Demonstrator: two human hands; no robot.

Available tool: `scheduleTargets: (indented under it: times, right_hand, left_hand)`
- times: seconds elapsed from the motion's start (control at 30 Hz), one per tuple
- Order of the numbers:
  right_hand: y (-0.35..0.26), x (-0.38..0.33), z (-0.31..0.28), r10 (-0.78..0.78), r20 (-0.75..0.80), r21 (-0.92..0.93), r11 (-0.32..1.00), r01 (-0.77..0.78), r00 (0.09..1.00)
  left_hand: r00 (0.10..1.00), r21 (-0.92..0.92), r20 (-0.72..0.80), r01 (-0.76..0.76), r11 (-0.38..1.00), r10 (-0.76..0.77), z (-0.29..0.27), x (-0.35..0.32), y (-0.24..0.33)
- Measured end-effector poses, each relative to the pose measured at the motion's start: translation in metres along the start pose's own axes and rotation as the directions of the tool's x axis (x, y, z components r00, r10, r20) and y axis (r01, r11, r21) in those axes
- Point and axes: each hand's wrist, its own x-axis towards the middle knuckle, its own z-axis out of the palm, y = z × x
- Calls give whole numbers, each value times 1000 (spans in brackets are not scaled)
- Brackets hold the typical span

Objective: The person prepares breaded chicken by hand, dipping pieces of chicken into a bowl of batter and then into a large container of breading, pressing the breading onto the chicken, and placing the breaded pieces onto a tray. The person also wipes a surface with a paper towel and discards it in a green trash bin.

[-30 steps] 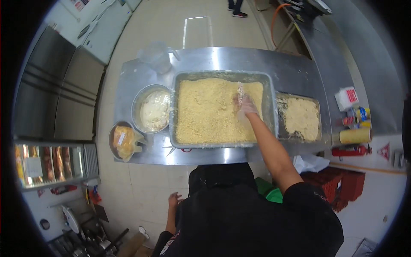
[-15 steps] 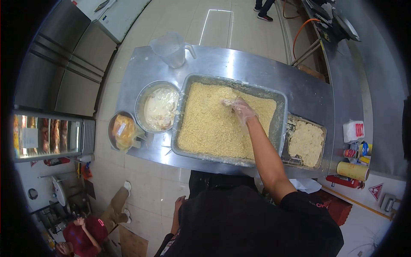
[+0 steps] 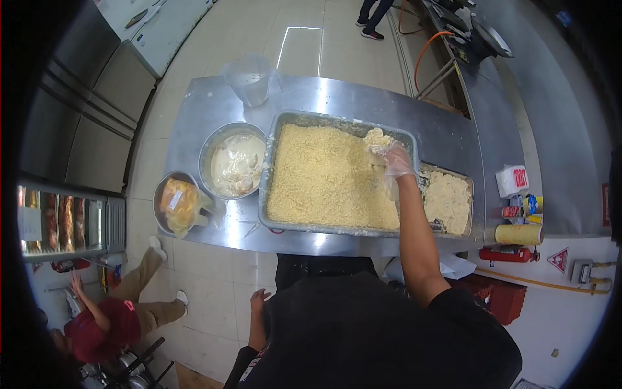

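Observation:
A crumb-coated piece of food (image 3: pixel 377 139) is held by my right hand (image 3: pixel 398 160), which wears a clear plastic glove. The hand is over the far right part of a grey rectangular tub (image 3: pixel 339 229), closed on the near side of the piece. Pale yellow crumbs (image 3: pixel 324 172) fill the tub; what the piece is under its coating cannot be seen. Down beside my body, off the table's near edge, my left hand (image 3: pixel 259 297) hangs with loosely bent fingers and nothing in them.
Left of the tub are a metal bowl (image 3: pixel 208 181) of white batter with pieces in it, a bowl with a yellow plastic bag (image 3: pixel 179 202), and a clear jug (image 3: pixel 249 79). A tray of coated pieces (image 3: pixel 448 202) adjoins the tub's right. Another person (image 3: pixel 107 324) is at lower left.
My right hand has moved right across the tub, and the coated piece now shows clearly at its fingers. The view has shifted. The person at lower left has changed pose, one arm raised.

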Motion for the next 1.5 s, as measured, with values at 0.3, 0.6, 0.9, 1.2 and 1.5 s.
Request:
scheduleTargets:
  times: [0.3,0.6,0.9,1.2,1.5]
  right_hand:
    - [-24,6,31,-69,46,822,569,2,997]
    - [5,1,87,106,-267,-161,975,-153,958]
    - [20,-64,136,96,357,710,619,-337,929]
    - [-64,-79,18,58,301,430,883,-189,952]
    - [-15,37,103,-28,-319,190,977,93,947]
  left_hand:
    - [999,-84,35,-37,996,40,-12,8,10]
    - [998,15,-65,3,1000,-2,-24,-26,22]
    - [993,400,5,-109,910,117,-5,-35,-3]
    - [987,-188,-57,135,973,-148,-1,-11,46]
    - [992,-266,-64,90,960,-110,-20,0,32]
